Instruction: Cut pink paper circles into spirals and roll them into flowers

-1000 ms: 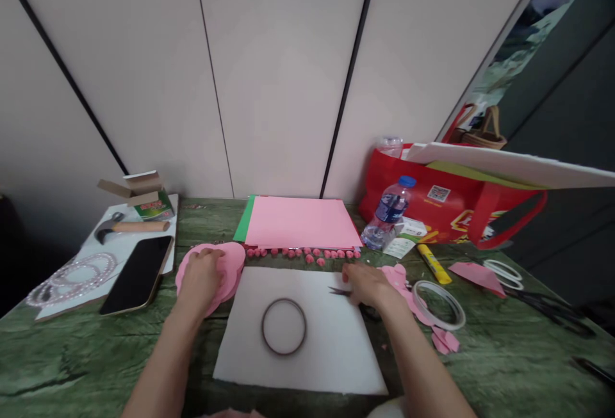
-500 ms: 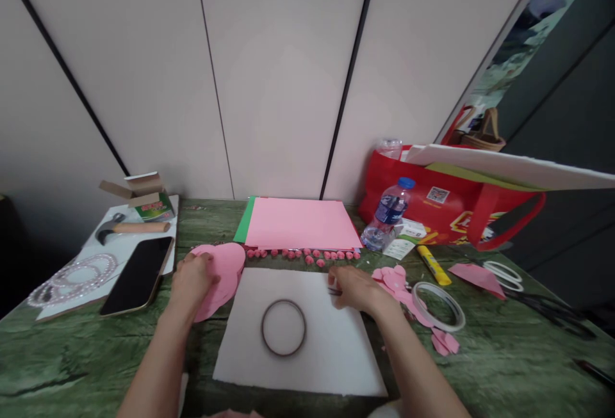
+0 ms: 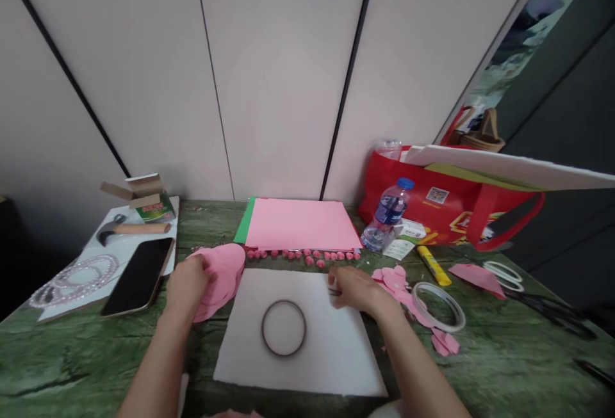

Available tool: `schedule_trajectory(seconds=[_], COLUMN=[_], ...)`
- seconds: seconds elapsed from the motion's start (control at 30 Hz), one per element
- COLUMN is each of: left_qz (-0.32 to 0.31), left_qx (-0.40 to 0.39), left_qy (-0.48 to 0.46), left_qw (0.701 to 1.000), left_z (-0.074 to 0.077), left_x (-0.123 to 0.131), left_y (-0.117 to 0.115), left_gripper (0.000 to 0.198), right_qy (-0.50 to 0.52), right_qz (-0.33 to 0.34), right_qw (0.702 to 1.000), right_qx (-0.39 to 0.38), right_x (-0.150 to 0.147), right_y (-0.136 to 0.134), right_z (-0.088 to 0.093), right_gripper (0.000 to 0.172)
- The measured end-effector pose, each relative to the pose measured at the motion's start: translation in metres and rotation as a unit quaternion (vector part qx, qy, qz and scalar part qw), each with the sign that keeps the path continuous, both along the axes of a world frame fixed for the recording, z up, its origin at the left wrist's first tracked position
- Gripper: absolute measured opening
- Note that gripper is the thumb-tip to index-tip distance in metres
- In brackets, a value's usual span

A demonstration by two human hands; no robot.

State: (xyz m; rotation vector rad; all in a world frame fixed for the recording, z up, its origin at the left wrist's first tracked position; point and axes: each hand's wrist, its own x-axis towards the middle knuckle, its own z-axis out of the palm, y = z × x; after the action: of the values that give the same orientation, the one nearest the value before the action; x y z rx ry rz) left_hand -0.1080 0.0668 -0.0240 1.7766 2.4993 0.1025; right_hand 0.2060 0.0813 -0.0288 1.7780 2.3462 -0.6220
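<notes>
My left hand [image 3: 188,283] rests at the left side of a pile of rounded pink paper cutouts [image 3: 225,280], its fingers bent and closed on the paper's edge. Which sheet they pinch is partly hidden. My right hand [image 3: 353,287] is closed over the upper right of a white board [image 3: 254,367]. From its fingers pokes a short, thin dark tip [image 3: 335,292]; the rest of that item is covered by the hand. Between both hands, a thin dark ring [image 3: 263,341] lies flat on the board.
Pink rolled paper roses [image 3: 291,254] line a pink paper stack [image 3: 300,223]. At right are tape [image 3: 459,315], a glue stick [image 3: 435,265], scissors [image 3: 552,312], a water bottle [image 3: 389,213] and a red bag [image 3: 432,213]. A phone [image 3: 139,277], hammer [image 3: 139,228] and bead strings [image 3: 79,277] lie left.
My left hand has shifted slightly left, its fingers more curled, and the top pink cutouts have slid a little apart. My right hand and the ring have stayed put.
</notes>
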Motion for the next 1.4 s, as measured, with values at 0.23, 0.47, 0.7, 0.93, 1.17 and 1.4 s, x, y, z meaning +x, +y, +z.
schedule_trajectory(seconds=[0.23,0.47,0.7,0.93,1.17,1.4], left_qz=[0.016,-0.012,-0.154,-0.135,-0.116,-0.111], left_qx=[0.026,0.124,0.081,0.056,0.023,0.025], left_qy=[0.004,-0.186,-0.556,-0.523,-0.592,-0.604], left_qw=[1.000,0.975,0.813,0.840,0.797,0.789], left_z=[0.011,0.045,0.046,0.020,0.016,0.020], left_x=[0.005,0.023,0.079,0.108,0.111,0.113], left_y=[-0.004,-0.015,-0.026,-0.022,-0.024,-0.025], left_gripper=[0.022,0.020,0.024,0.018,0.014,0.019], right_qy=[0.008,0.021,0.236,0.567,0.556,0.560], right_qz=[-0.002,-0.009,0.018,-0.023,-0.025,-0.051], right_qw=[1.000,1.000,0.969,0.814,0.821,0.820], right_qx=[0.004,0.008,0.064,-0.121,-0.131,-0.108], right_x=[0.001,0.002,-0.008,-0.033,-0.039,-0.043], right_y=[-0.001,-0.001,-0.001,-0.010,-0.012,-0.011], right_z=[-0.002,-0.001,0.008,0.015,0.007,0.004], right_gripper=[0.037,0.035,0.012,0.035,0.029,0.029])
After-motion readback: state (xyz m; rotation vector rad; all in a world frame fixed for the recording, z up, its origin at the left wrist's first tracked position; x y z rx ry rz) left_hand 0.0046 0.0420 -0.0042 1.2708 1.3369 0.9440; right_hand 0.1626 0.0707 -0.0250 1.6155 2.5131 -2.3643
